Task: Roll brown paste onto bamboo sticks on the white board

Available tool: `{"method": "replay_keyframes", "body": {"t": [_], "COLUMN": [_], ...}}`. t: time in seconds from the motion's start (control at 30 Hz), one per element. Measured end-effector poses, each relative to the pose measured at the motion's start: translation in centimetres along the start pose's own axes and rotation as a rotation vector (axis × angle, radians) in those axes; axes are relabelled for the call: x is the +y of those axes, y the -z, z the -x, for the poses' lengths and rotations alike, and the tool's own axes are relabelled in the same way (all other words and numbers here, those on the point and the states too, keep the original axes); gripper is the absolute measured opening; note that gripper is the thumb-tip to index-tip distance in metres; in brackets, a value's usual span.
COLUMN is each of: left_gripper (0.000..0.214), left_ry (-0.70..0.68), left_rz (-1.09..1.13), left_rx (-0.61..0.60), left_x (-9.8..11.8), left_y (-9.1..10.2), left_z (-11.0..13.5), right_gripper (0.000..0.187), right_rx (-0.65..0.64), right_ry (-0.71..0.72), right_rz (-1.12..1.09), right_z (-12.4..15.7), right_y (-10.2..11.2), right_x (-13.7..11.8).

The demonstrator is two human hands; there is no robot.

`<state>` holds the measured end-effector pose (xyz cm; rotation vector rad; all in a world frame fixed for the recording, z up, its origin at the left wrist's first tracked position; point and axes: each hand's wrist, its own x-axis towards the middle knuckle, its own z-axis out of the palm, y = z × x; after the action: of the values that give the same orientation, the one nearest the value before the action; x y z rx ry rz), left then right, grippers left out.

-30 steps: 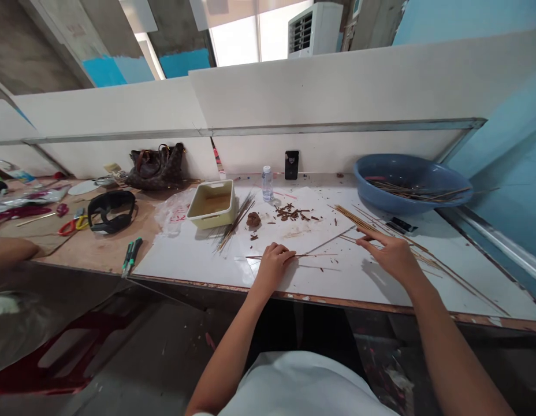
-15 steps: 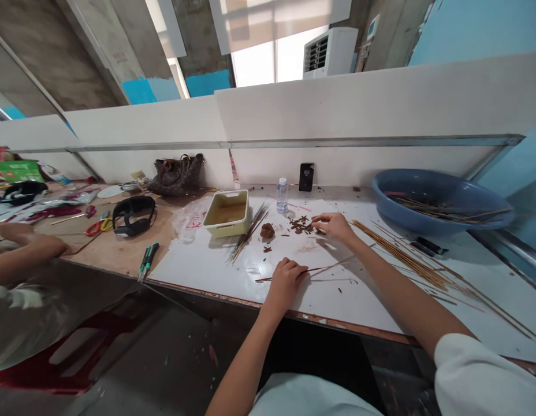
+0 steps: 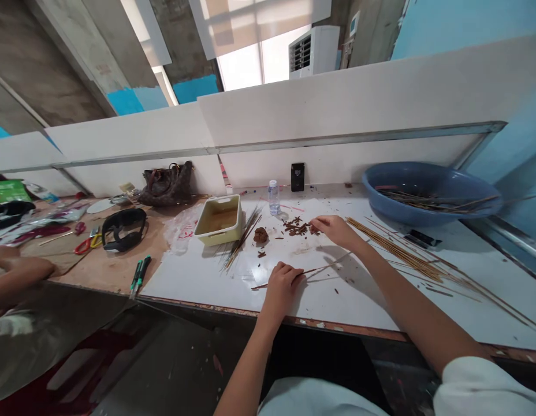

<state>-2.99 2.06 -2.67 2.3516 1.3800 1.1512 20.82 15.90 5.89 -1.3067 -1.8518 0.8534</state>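
My left hand is closed around a thin stick, close to the table's front edge. The stick's pale end points right and its brown end shows left of the hand. At the right edge of a pile of small dark brown pieces, my right hand is held low with its fingertips pinched together. What lies between those fingertips is too small to make out. Left of the pile sits a round brown lump, with a few loose crumbs beside it.
A bundle of tan sticks lies right, before a blue basin holding more sticks. Behind stand a clear bottle and a black phone. Left are a pale yellow tub, thin wires, cutters and another person's arm.
The view has shifted slightly, so the table things appear a little farther left. My left hand keeps its hold on the stick, and my right hand stays at the pile's right edge.
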Motion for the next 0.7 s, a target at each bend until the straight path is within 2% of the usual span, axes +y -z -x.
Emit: {"method": "replay_keyframes", "body": {"t": [0.07,0.13,0.2,0.27,0.37,0.5,0.63,0.7], "left_gripper": [0.014,0.017,0.019,0.021,0.032,0.039,0.045,0.049], "left_ry": [-0.006,-0.005,-0.005,-0.009,0.019,0.088,0.062,0.065], "left_rz": [-0.003,-0.008,-0.010,-0.011,-0.038,-0.135,-0.275,-0.333], "left_rx": [0.008,0.010,-0.002,-0.004,0.035,0.065,-0.069,-0.151], "left_x": [0.0,0.2,0.4,0.6,0.9,0.7,0.5,0.7], "left_y": [0.0,0.2,0.4,0.6,0.7,0.2,-0.7,-0.9], "left_z": [0.0,-0.1,-0.1,-0.2,-0.4,-0.4,0.2,0.6], "right_gripper": [0.048,0.044,0.039,0.036,0.031,0.034,0.041,0.048], "right_rx": [-0.187,-0.314,-0.396,-0.421,-0.374,-0.216,-0.002,0.038], "right_ry": [0.061,0.067,0.026,-0.005,-0.016,0.018,0.153,0.200], "right_rz": [0.125,0.224,0.261,0.248,0.239,0.352,0.566,0.607], "right_z": [2.7,5.6,8.1,9.8,10.6,9.8,10.4,11.5], "right_y": [0.7,0.9,0.7,0.6,0.8,1.0,-0.3,-1.7], "right_x": [-1.5,-2.5,-2.7,-2.2,-0.5,2.3,3.8,3.6]}}
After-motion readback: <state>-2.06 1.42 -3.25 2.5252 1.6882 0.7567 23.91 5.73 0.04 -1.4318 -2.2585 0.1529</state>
